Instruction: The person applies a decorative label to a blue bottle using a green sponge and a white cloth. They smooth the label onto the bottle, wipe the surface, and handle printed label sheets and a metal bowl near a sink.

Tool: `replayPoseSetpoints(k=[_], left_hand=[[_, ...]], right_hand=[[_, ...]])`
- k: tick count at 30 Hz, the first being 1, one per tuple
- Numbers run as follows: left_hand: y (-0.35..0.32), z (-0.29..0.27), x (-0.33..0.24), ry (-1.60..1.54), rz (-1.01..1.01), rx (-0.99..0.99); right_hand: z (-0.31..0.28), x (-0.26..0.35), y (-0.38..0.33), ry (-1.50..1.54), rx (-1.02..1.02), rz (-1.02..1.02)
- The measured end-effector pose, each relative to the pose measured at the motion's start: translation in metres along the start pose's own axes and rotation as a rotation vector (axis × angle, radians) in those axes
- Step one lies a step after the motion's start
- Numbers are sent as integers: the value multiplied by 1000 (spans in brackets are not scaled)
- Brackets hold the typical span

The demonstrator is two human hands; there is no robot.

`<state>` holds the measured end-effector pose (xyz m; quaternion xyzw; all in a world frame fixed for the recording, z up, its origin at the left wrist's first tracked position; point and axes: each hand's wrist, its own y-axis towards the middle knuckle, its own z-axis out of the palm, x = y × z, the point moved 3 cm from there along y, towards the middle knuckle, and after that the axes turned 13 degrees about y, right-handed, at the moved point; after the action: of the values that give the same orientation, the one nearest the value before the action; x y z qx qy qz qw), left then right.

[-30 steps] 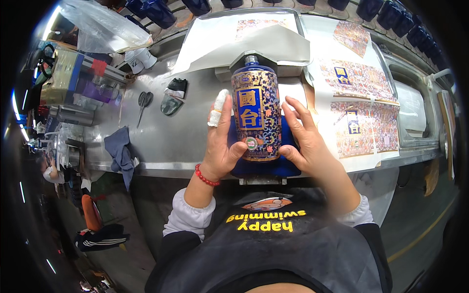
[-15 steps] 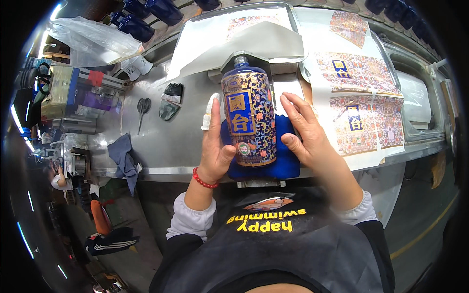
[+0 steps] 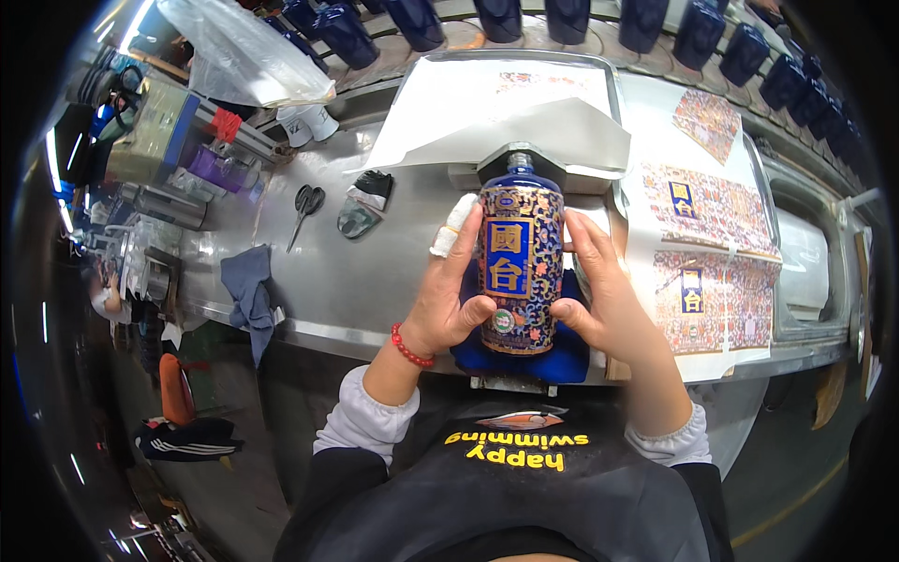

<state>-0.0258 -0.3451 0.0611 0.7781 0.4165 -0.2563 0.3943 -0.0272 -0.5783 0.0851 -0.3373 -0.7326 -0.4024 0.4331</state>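
Blue patterned bottle [image 3: 521, 267], lying on a blue pad [image 3: 562, 356] at the steel counter [image 3: 375, 272] edge, grasped between left hand [image 3: 449, 290] and right hand [image 3: 604, 300]: both grips clasp its sides; best pressed evenly, label smoothed outward from centre.

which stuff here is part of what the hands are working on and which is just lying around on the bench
In hand:
- blue bottle with patterned label, held by left hand and right hand
- blue pad beneath it
- patterned label sheets to the right

Lying about:
- scissors
- grey cloth at the bench edge
- clear plastic bag
- row of plain blue bottles at the back
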Motion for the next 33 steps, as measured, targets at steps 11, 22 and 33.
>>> replayPoseSetpoints(k=[11,22,33], left_hand=[[11,-2,5,125,63,4],[11,-3,8,189,128,-99],[1,2,27,161,284,-31]], right_hand=[[2,-1,10,15,32,42],[-1,1,10,-139,93,3],[-1,-4,1,-129,124,40]])
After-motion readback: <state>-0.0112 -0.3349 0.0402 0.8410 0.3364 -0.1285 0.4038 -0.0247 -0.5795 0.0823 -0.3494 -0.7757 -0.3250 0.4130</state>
